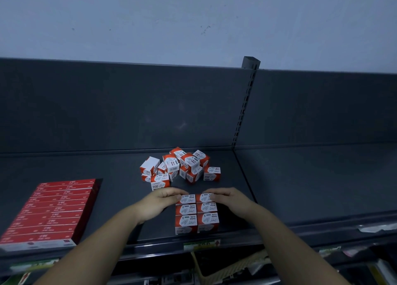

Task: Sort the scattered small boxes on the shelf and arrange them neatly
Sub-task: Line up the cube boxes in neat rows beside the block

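Squaring the back pair [190,199] against the block [196,218], my left hand [160,201] and right hand [232,198] each pinch one box, keeping rows flush. The pile [180,166] sits just beyond my fingers [174,192].

Shelf [86,166]: dark grey, flat, with an upright back panel.
Sorted block [196,212]: six red-and-white paper-clip boxes, two columns by three rows, printed tops up, sides touching, near the front edge.
Loose pile [180,166]: more of the same boxes, jumbled, tilted, some stacked, just behind the block.
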Demonstrator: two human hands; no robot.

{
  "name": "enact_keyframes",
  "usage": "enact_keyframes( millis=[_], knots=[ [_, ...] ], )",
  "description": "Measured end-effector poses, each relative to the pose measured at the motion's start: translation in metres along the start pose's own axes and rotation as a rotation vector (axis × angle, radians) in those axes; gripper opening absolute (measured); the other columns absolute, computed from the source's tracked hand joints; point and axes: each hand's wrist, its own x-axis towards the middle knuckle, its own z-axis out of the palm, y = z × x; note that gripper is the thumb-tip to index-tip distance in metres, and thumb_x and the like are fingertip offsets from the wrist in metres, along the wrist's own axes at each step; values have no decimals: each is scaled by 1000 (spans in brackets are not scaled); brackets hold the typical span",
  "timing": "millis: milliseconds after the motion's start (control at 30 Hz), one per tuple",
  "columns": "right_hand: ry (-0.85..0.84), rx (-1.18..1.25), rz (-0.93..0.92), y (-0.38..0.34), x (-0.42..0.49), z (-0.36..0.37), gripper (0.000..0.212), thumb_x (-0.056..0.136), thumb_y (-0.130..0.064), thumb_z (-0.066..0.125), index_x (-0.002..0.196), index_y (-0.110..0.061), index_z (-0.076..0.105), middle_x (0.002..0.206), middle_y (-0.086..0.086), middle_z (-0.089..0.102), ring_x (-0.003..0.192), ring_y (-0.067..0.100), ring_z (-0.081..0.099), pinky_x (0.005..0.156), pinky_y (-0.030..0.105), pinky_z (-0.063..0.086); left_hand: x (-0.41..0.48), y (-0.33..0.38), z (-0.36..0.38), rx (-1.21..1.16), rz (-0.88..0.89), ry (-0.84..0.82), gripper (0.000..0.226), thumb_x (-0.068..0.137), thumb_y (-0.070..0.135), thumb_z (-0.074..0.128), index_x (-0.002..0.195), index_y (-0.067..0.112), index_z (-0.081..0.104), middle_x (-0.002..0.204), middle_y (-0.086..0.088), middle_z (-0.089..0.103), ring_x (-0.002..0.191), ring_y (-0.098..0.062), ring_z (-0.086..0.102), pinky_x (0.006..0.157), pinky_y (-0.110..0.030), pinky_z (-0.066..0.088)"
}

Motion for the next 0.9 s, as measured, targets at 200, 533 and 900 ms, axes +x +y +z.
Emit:
enact_keyframes(
  millis=[200,533,900],
  knots=[
    [1,5,0,-2,0,-1,23,97,-23,61,117,-26,72,116,-8,72,109,6,66,93,20,49,-1,2,-1,47,-18,-2,25,99,21,53,120,24,68,120,7,69,116,-11,62,110,-39,42],
    [10,-15,7,-2,-1,1,23,97,-26,62,117,-28,73,116,-9,72,109,6,66,92,20,49,-2,3,-1,29,-23,23,25,98,22,56,119,24,69,120,6,69,116,-11,62,110,-39,41],
    [31,-45,29,-7,-3,1,22,95,-32,64,115,-37,73,118,-11,71,110,6,65,95,23,50,-7,12,0,-16,-28,141,23,99,15,53,114,22,70,111,6,72,106,-5,65,94,-21,46]
  ],
)
